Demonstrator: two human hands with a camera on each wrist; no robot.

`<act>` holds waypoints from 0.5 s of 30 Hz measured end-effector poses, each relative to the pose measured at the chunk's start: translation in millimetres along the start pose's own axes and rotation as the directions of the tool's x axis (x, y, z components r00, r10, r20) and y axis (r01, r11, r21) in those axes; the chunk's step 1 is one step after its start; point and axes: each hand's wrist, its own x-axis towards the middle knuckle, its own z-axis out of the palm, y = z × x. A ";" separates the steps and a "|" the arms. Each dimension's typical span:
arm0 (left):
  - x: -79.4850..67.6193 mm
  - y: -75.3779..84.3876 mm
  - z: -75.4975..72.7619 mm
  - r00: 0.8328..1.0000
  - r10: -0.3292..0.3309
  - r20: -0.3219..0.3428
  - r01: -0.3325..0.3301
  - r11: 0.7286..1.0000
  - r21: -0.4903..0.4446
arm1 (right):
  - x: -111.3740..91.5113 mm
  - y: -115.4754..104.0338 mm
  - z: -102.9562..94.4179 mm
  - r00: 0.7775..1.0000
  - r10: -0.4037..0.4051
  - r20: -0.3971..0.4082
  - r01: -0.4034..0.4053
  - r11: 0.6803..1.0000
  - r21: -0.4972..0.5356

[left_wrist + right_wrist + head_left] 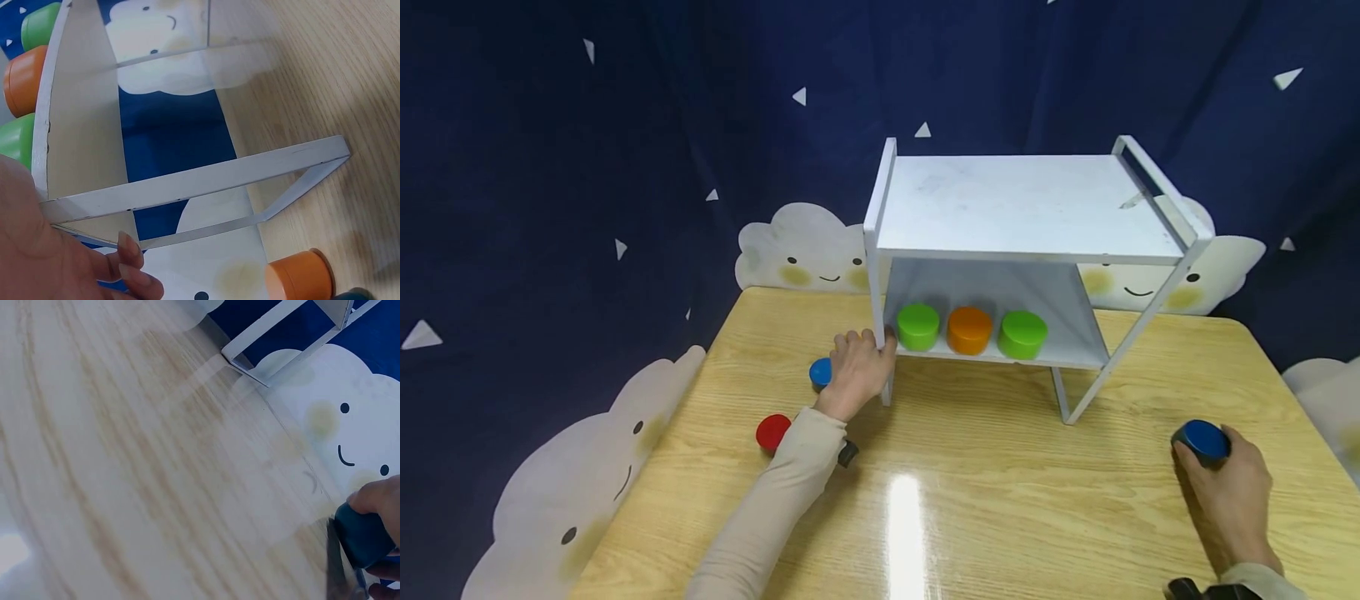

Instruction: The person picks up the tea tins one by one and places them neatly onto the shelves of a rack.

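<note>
A small white two-level shelf (1030, 204) stands at the back of the table. My left hand (857, 367) grips its left upright at the height of the lower level, with the thumb on the inner side and fingers outside. On that lower level sit a green round block (918, 326), an orange round block (970, 330) and another green round block (1022, 334) in a row. At the table's right side my right hand (1236, 492) holds a dark blue round block (1204, 440) between thumb and fingers. The right wrist view shows this blue block (362, 534) close over the table.
Left of the shelf, a blue round block (821, 372) is partly hidden by my left hand, and a red round block (772, 432) lies beside my sleeve. Another orange block (300, 275) shows in the left wrist view. A dark blue curtain (1000, 75) hangs behind the table.
</note>
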 end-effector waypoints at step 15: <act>-1.3 0.5 -0.8 1.000 0.020 0.010 -0.020 1.000 0.008 | -13.7 -6.5 0.4 0.997 -0.056 -0.062 0.057 0.998 0.019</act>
